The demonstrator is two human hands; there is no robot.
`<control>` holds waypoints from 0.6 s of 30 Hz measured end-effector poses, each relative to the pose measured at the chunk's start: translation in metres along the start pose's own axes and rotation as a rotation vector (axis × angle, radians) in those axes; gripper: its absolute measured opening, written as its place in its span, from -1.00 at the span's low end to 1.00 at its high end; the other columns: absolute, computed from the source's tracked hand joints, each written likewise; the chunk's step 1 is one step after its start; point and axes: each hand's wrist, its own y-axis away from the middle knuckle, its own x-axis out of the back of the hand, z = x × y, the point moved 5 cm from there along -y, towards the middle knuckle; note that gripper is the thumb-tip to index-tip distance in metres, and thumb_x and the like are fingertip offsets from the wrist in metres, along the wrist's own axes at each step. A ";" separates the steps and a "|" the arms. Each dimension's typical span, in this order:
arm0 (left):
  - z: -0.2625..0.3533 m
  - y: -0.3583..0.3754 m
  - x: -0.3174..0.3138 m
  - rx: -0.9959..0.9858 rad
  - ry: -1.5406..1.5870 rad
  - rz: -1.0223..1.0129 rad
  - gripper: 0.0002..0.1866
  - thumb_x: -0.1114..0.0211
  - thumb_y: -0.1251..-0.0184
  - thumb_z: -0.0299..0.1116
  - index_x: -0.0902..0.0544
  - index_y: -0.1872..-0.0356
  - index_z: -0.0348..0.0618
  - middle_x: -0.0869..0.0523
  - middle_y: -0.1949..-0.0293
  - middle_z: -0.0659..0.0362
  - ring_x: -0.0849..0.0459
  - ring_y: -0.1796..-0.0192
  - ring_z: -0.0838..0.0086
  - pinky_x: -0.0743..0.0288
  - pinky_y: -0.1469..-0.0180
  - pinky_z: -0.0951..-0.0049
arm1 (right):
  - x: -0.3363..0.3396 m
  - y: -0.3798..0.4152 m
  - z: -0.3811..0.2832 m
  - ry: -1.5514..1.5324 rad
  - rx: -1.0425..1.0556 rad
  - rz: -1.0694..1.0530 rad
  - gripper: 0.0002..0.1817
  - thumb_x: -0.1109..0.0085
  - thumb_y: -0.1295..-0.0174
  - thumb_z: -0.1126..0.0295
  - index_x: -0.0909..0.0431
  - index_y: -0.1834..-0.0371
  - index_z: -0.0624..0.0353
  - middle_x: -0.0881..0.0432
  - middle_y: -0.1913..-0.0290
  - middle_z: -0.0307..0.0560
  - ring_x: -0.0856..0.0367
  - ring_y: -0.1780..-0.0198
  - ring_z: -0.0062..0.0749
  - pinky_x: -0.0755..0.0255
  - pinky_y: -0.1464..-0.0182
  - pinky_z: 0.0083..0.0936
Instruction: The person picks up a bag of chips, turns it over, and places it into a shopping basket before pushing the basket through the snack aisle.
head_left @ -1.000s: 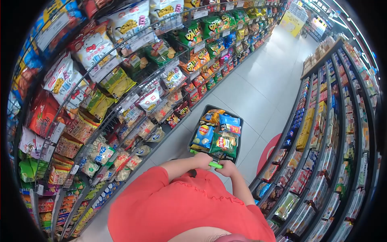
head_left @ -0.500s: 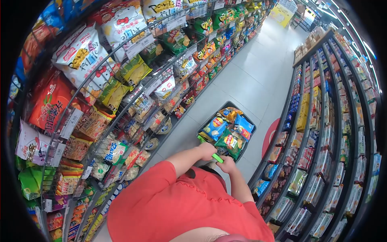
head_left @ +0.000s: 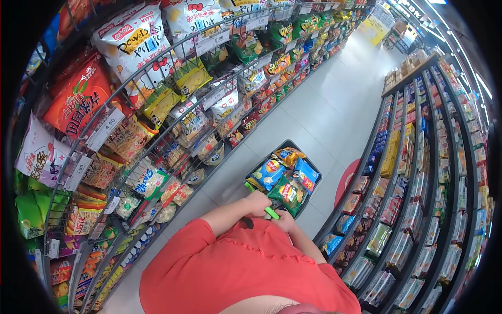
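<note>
My left hand (head_left: 256, 203) is wrapped round a green cart handle (head_left: 271, 212), near its left end. Farther right on that bar, my right hand (head_left: 284, 221) is closed as well. Just ahead of both hands is the dark basket (head_left: 313, 191) of the cart. Inside it lie several chip bags: a blue one (head_left: 269, 175) at the left, an orange one (head_left: 289, 156) at the far side, another blue one (head_left: 306, 175) at the right, and a green one (head_left: 286, 193) nearest me.
Wire shelves of snack bags line my left, with a white bag (head_left: 133, 42), a red bag (head_left: 78, 99) and price tags. On the right stands a curved shelf (head_left: 384, 204) of boxed goods. Grey tiled floor (head_left: 314, 110) runs between them, with a red floor marking (head_left: 346, 183) beside the cart.
The view has shifted, so the left shelves appear farther right. The cart and both hands sit slightly left and lower in view. Both hands keep hold of the handle.
</note>
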 end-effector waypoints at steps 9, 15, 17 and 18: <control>0.013 0.011 -0.017 0.031 0.028 -0.013 -0.75 -0.37 -0.04 -0.17 -0.71 0.33 -0.10 -0.77 0.30 0.01 -0.76 0.16 0.08 -0.61 0.08 0.07 | -0.005 0.015 -0.002 0.096 0.038 -0.015 -0.69 -0.36 -0.01 0.24 -0.66 0.26 0.23 -0.68 0.36 0.13 -0.66 0.33 -0.12 -0.51 0.19 -0.25; 0.025 0.013 -0.028 0.076 0.042 0.025 -0.72 -0.36 -0.03 -0.12 -0.71 0.33 -0.08 -0.77 0.30 0.02 -0.77 0.18 0.08 -0.62 0.11 0.03 | 0.003 0.026 0.003 0.136 0.064 -0.077 -0.70 -0.40 -0.02 0.21 -0.64 0.35 0.22 -0.66 0.38 0.13 -0.67 0.31 -0.03 -0.51 0.21 -0.21; 0.031 0.013 -0.037 0.094 0.042 0.024 -0.71 -0.36 -0.04 -0.10 -0.71 0.33 -0.08 -0.77 0.30 0.03 -0.77 0.19 0.09 -0.62 0.12 0.03 | 0.006 0.031 0.007 0.140 0.093 -0.081 -0.70 -0.41 -0.03 0.20 -0.63 0.37 0.22 -0.66 0.39 0.13 -0.67 0.30 0.00 -0.51 0.21 -0.20; 0.034 0.013 -0.042 0.114 0.047 0.023 -0.70 -0.35 -0.05 -0.07 -0.71 0.34 -0.08 -0.77 0.31 0.03 -0.77 0.19 0.09 -0.62 0.13 0.03 | 0.006 0.034 0.009 0.164 0.109 -0.090 -0.70 -0.41 -0.03 0.19 -0.64 0.36 0.21 -0.66 0.38 0.14 -0.67 0.29 0.03 -0.51 0.21 -0.19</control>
